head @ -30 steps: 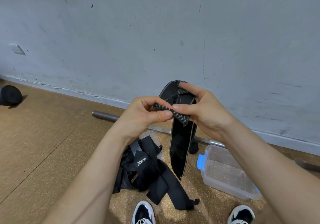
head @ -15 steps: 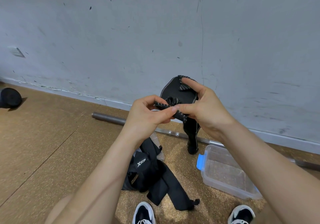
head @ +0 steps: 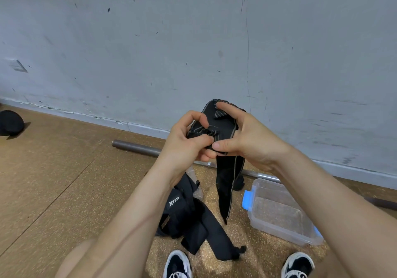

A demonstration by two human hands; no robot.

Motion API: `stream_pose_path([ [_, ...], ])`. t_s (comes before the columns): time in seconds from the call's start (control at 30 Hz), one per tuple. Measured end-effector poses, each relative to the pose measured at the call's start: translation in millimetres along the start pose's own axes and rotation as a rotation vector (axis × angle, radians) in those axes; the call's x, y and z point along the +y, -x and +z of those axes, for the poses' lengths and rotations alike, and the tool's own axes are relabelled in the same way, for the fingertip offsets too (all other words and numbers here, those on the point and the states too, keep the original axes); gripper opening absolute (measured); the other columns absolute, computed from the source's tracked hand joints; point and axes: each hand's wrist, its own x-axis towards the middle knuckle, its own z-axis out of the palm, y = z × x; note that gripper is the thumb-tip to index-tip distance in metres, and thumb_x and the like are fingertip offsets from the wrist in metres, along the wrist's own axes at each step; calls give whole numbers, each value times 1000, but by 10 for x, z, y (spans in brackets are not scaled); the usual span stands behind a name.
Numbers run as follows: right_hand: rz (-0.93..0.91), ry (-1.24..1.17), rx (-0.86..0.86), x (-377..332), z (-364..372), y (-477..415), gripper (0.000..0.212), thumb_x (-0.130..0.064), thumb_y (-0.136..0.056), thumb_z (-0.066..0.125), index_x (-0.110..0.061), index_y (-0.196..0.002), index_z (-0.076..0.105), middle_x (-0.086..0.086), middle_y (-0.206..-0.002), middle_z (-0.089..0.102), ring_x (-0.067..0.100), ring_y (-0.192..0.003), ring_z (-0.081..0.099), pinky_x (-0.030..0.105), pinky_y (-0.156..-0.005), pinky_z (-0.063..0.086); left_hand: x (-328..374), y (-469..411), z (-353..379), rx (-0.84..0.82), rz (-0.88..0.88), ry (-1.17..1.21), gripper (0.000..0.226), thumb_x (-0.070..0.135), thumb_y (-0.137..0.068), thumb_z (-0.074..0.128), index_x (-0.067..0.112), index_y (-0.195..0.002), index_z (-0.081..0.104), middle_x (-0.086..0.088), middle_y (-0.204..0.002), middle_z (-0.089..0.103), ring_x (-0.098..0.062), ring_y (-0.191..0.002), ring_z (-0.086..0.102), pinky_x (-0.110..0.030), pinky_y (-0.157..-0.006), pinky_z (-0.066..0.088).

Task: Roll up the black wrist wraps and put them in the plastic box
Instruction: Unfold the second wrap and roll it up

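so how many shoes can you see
2: left shoe at the bottom edge below the pile of wraps, right shoe beside the plastic box.

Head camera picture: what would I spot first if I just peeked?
The left hand and right hand, mid-picture, pinch a black wrist wrap before the grey wall, its tail dangling. A clear plastic box sits on the floor at lower right, a heap of black straps to its left.

Evenly, softly lit, fairly bright. Short faint shadow thrown right of the dark round object (head: pixel 10 123) on the floor (head: pixel 64 181). Bowed by the wide lens toward the edges. Sharp at the left hand (head: pixel 184 146); smeared at the near forearm (head: pixel 103 241).
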Motion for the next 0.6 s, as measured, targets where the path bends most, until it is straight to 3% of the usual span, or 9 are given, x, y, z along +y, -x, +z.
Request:
stream_pose_path([
  [0.13, 35, -105, 32, 7, -4, -29, 82, 23, -77, 64, -17, -146, 43, 8, -127, 63, 20, -98, 70, 32, -75, 60, 13, -19, -62, -84, 54, 0, 28, -3, -93, 59, 25, -93, 57, 8, -61, 55, -11, -43, 44, -22, -44, 38],
  [0.23, 94, -237, -5, -35, -35, -21, 73, 24, -79, 58, -12, -142, 48, 10, -115, 67, 18, -88, 71, 29, -71, 60, 46, -1, -147, -194, 81, 40, 23, 8, -89, 70, 28, -100, 65, 3, -77, 64, -14, -55, 60, -24, -56, 52],
  [0.3, 121, -301, -31, -68, -39, -6, 70, 25, -80, 55, -10, -140, 50, 14, -115, 66, 20, -83, 71, 29, -67, 60, 67, 8, -215, -265, 91, 63, 35, 5, -81, 73, 31, -104, 68, -5, -97, 69, -22, -70, 72, -30, -71, 60],
  [0.37, 142, -318, -50, -96, -35, 7, 69, 25, -79, 54, -9, -138, 51, 15, -115, 66, 21, -81, 72, 29, -66, 60, 88, 18, -266, -298, 106, 50, 41, -3, -77, 75, 28, -103, 70, -6, -105, 69, -26, -78, 75, -30, -76, 60],
  [0.5, 173, -360, -102, -107, -16, 20, 80, 21, -65, 61, -8, -139, 49, 17, -117, 65, 23, -77, 74, 29, -60, 59, 128, 28, -305, -211, 123, 14, 27, 0, -65, 75, 23, -79, 75, -5, -91, 73, -25, -72, 75, -26, -73, 60],
  [0.6, 179, -353, -114, -98, -4, 27, 82, 18, -64, 62, -12, -140, 50, 16, -125, 64, 21, -84, 73, 29, -63, 59, 122, 10, -306, -176, 116, 13, 19, 0, -62, 75, 15, -72, 72, -7, -80, 73, -21, -68, 74, -23, -68, 59],
])
